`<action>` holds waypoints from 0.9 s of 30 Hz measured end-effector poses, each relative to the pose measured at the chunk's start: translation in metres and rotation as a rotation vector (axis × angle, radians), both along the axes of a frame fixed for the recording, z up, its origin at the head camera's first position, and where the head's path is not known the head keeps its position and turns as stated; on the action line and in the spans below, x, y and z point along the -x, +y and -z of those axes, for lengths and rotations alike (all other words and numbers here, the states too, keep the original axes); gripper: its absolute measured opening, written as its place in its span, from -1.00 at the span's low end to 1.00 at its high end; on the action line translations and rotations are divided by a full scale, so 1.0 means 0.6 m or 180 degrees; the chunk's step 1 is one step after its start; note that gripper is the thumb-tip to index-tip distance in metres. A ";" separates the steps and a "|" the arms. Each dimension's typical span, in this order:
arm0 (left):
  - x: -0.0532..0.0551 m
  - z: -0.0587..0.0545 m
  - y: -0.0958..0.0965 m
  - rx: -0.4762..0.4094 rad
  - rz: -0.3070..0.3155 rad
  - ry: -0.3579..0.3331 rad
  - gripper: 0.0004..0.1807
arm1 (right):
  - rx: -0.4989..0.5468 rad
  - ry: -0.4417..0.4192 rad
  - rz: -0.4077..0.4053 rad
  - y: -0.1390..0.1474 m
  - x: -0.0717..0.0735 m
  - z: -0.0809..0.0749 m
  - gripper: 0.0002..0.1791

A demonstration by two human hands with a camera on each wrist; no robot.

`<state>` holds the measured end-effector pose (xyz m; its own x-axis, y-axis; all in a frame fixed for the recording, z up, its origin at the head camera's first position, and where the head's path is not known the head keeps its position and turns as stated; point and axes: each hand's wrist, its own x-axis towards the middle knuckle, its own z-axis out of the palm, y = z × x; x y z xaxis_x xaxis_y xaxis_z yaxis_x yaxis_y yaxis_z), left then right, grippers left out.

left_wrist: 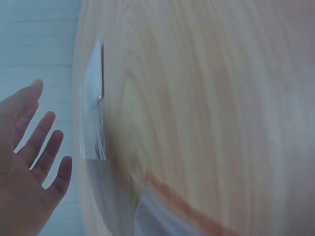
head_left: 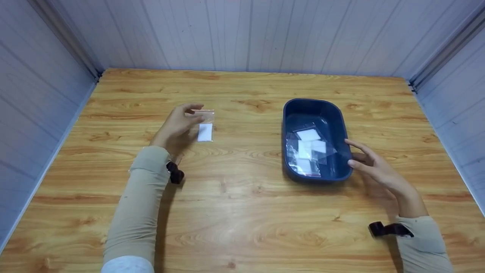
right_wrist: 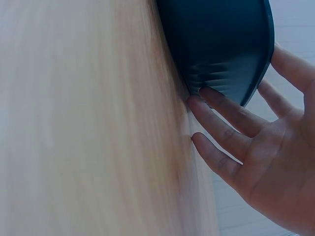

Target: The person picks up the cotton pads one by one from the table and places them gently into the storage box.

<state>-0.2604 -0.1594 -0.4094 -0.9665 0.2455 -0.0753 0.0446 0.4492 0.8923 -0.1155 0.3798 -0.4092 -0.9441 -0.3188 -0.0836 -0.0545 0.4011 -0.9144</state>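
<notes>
Head view: my left hand [head_left: 178, 123], loosely parted and empty, hovers by a clear bag [head_left: 205, 131] left of the blue tub [head_left: 330, 127]; my right hand [head_left: 379, 172], unclasped, touches it; pinching the bag's edge seems best

Head view down over table [head_left: 242, 216]

bare tabletop [head_left: 246, 159] leaves a passage between the small bag [head_left: 205, 132] and the high-walled tub [head_left: 326, 123] blocking the right.
</notes>
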 end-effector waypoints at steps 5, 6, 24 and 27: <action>0.007 0.002 -0.016 0.0127 0.0061 -0.0016 -0.47 | 0.0044 0.0011 0.0013 -0.001 0.001 -0.001 -0.36; 0.009 0.003 -0.018 0.0143 0.0067 -0.0024 -0.47 | 0.0055 0.0013 0.0009 -0.001 0.001 -0.001 -0.36; 0.021 0.021 -0.037 0.0168 0.0159 -0.0111 -0.42 | 0.0015 -0.0003 0.0008 -0.001 0.000 0.000 -0.35; 0.022 0.021 -0.037 0.0336 0.0161 -0.0049 -0.41 | 0.0020 -0.0043 0.0019 0.000 0.000 0.001 -0.35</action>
<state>-0.2733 -0.1819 -0.4220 -0.9516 0.2838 -0.1181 0.0562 0.5384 0.8408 -0.1156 0.3796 -0.4098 -0.9448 -0.3137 -0.0944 -0.0397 0.3958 -0.9175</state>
